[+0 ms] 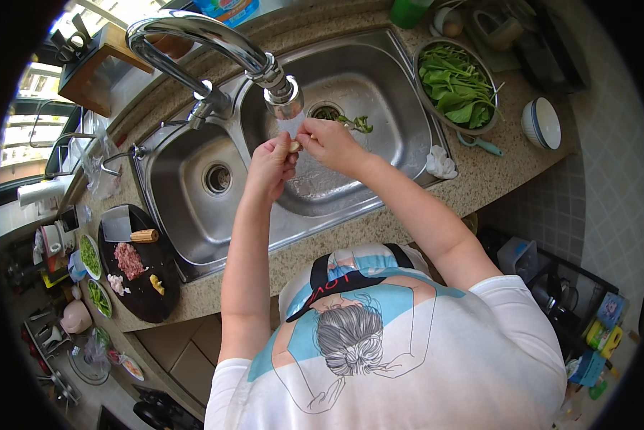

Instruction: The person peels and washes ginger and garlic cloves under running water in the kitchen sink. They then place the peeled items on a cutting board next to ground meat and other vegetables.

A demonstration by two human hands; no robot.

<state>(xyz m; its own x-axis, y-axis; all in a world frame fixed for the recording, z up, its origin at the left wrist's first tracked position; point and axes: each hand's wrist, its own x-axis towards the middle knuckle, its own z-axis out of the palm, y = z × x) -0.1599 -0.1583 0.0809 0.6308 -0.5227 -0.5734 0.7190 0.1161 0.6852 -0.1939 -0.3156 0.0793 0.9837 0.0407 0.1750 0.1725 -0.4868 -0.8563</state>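
Both hands are over the right basin (375,156) of a double stainless steel sink, under the spout of a chrome faucet (214,35). My left hand (271,164) pinches a small pale piece (295,146), perhaps a garlic clove, between thumb and fingers. The fingertips of my right hand (333,145) close on the edge of the same piece, and partly hide it. Water appears to run from the clear spout end (285,105) just above the hands. Wilted green leaves (360,124) lie by the drain behind my right hand.
Right of the sink stand a metal bowl (417,80) of leafy greens, a teal-handled peeler (480,143), a white bowl (539,123) and a crumpled white cloth (441,163). At left, a dark cutting board (155,303) carries a cleaver (119,223) and minced meat (129,261).
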